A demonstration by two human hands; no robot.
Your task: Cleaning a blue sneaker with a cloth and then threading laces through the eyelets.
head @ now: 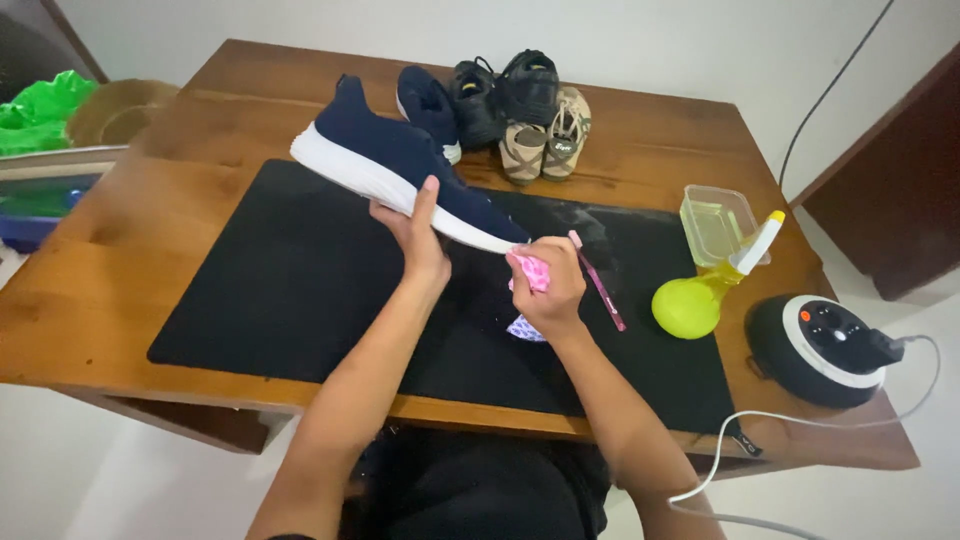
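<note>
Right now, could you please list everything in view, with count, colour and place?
Navy shoe: 1, navy with white sole, held tilted above the mat.
Cloth: 1, pink and white, at the shoe's toe.
Mat: 1, black, on the table.
Table: 1, brown wood.
Second navy shoe: 1, far table edge.
Black shoes: 2, far edge.
Tan sandals: 2, far edge.
Brush: 1, pink handle, on the mat.
Spray bottle: 1, yellow-green, lying right.
Container: 1, clear, right.
Round device: 1, black and white, corded, right corner.
Left hand: holds the shoe's sole.
Right hand: grips the cloth.

Navy shoe [390, 150], pink cloth [530, 272]
</note>
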